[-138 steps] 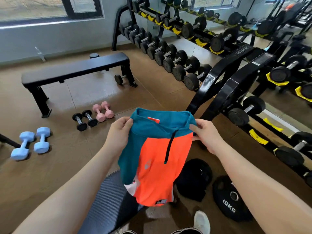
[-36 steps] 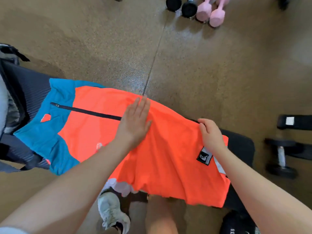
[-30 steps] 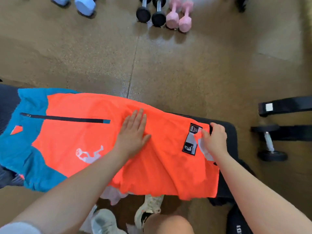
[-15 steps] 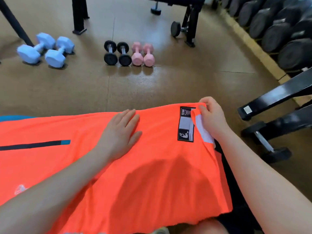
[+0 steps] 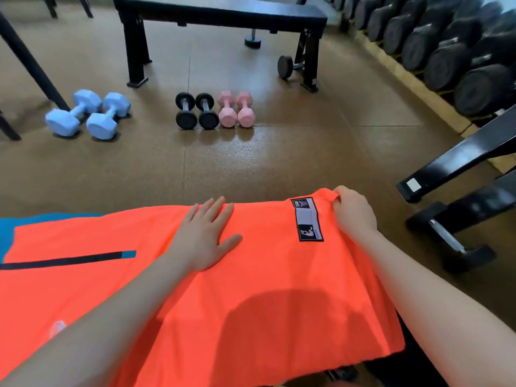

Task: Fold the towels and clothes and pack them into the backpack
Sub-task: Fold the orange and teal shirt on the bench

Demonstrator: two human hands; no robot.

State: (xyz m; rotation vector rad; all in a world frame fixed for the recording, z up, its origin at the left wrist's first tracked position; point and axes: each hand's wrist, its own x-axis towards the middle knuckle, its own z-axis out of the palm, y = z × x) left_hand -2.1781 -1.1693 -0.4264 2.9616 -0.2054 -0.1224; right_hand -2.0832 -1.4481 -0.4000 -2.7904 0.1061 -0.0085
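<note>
An orange shirt (image 5: pixel 251 297) with a teal collar part at the left and a black zip line lies spread flat in front of me, covering the surface below it. My left hand (image 5: pixel 202 236) presses flat on the shirt's middle with straight fingers. My right hand (image 5: pixel 353 212) pinches the shirt's far right corner, next to a black and white label (image 5: pixel 307 219). No backpack or towel is in view.
On the brown floor ahead lie two blue dumbbells (image 5: pixel 86 114), two small black dumbbells (image 5: pixel 196 110) and two pink dumbbells (image 5: pixel 236 108). A black bench (image 5: pixel 220 15) stands behind them. A rack of black dumbbells (image 5: pixel 452 46) and black frame legs (image 5: pixel 458 163) fill the right side.
My right hand has drawn the shirt's hem corner up and outward, so the folded-back flap is now flat. My left hand stays pressed on the middle. My view has tilted up.
</note>
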